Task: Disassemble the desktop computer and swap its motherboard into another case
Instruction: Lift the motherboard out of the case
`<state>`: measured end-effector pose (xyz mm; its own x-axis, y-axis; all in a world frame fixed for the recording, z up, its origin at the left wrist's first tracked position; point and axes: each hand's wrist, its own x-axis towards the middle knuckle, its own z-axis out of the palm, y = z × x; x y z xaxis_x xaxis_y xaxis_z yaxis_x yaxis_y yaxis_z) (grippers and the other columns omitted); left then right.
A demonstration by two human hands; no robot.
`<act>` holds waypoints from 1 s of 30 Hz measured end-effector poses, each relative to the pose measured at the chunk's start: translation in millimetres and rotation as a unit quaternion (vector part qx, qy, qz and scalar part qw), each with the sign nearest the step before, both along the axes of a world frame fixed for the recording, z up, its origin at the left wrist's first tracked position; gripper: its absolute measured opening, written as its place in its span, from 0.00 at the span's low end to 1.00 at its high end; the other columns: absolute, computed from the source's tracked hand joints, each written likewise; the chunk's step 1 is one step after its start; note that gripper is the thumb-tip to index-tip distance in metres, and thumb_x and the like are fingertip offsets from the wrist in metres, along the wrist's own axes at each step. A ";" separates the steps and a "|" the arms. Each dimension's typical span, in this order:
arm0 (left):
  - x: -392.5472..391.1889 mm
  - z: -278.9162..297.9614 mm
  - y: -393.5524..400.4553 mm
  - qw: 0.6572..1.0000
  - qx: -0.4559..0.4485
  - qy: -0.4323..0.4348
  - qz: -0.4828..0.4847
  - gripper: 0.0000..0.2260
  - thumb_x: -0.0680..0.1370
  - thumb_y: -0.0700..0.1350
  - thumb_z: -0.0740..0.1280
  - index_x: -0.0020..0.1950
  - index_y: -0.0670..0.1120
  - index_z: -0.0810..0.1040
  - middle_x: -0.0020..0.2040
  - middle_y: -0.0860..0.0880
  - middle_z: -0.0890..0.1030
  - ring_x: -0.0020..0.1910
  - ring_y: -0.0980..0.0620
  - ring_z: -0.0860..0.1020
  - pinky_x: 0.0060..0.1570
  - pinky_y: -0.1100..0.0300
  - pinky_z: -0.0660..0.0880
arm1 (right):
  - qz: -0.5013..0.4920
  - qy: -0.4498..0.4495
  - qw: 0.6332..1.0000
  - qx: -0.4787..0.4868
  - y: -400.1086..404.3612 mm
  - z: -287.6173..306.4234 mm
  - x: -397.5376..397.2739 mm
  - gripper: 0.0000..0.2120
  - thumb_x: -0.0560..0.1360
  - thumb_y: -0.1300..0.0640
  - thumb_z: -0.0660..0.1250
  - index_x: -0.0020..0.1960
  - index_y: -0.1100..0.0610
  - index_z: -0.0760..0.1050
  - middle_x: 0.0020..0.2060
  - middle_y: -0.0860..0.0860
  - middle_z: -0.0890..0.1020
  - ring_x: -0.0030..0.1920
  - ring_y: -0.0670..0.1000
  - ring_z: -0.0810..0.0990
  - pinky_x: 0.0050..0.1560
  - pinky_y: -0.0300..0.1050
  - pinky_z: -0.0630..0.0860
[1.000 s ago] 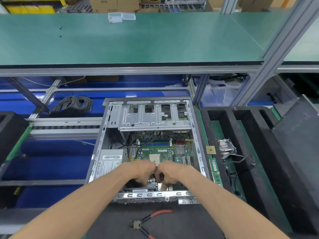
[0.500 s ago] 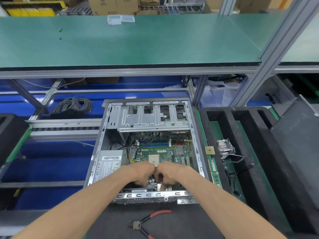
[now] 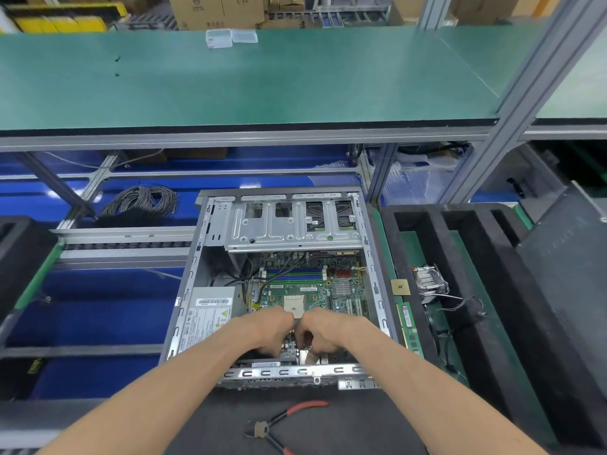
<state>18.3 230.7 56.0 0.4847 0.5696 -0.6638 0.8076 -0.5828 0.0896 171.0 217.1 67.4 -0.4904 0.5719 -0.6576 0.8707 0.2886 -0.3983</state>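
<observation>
Both the left hand (image 3: 267,331) and right hand (image 3: 325,333), fingers curled on something unseen at the green motherboard (image 3: 312,287)'s near edge, risk flexing it.

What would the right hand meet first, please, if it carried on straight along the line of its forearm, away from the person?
Most likely the left hand, which sits close in front of the right hand over the motherboard. Whether they already touch is unclear; depth is hard to judge.

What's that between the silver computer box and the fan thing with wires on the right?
In the head view, a small gold square chip and a green memory stick lie between the computer case and the heatsink fan.
</observation>
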 end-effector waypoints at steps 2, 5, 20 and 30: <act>-0.3 0.7 0.7 1.000 0.003 0.000 -0.005 0.13 0.69 0.36 0.69 0.28 0.45 0.69 0.26 0.48 0.71 0.28 0.48 0.73 0.34 0.54 0.77 | 0.013 -0.002 1.000 0.004 -1.4 1.8 -0.2 0.15 0.74 0.66 0.67 0.59 0.56 0.80 0.54 0.56 0.81 0.50 0.57 0.80 0.54 0.52 0.81; -0.2 1.6 1.0 1.000 0.010 -0.008 -0.005 0.14 0.69 0.37 0.70 0.29 0.46 0.68 0.27 0.49 0.70 0.28 0.50 0.70 0.33 0.55 0.74 | 0.055 -0.022 0.998 0.025 -3.2 4.7 -3.2 0.15 0.71 0.65 0.68 0.57 0.60 0.78 0.49 0.57 0.81 0.47 0.58 0.80 0.41 0.49 0.80; -3.7 4.2 4.6 0.998 0.047 0.012 0.042 0.09 0.72 0.39 0.71 0.39 0.45 0.70 0.37 0.49 0.71 0.39 0.46 0.76 0.37 0.55 0.75 | 0.138 -0.022 0.976 0.169 -2.8 6.1 -5.6 0.22 0.70 0.61 0.72 0.62 0.62 0.72 0.54 0.55 0.75 0.51 0.58 0.77 0.45 0.53 0.79; 4.5 7.5 18.4 0.989 -0.056 0.072 0.120 0.15 0.77 0.43 0.63 0.63 0.42 0.76 0.52 0.46 0.78 0.50 0.46 0.77 0.53 0.54 0.76 | 0.122 0.008 0.984 0.129 7.2 -7.6 -2.6 0.34 0.75 0.44 0.71 0.77 0.51 0.66 0.79 0.50 0.60 0.76 0.56 0.60 0.70 0.62 0.68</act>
<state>22.8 249.1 63.4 0.2410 0.5760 -0.7811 0.9303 -0.3664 0.0168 168.5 224.3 59.8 -0.6425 0.5830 -0.4973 0.7575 0.5814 -0.2970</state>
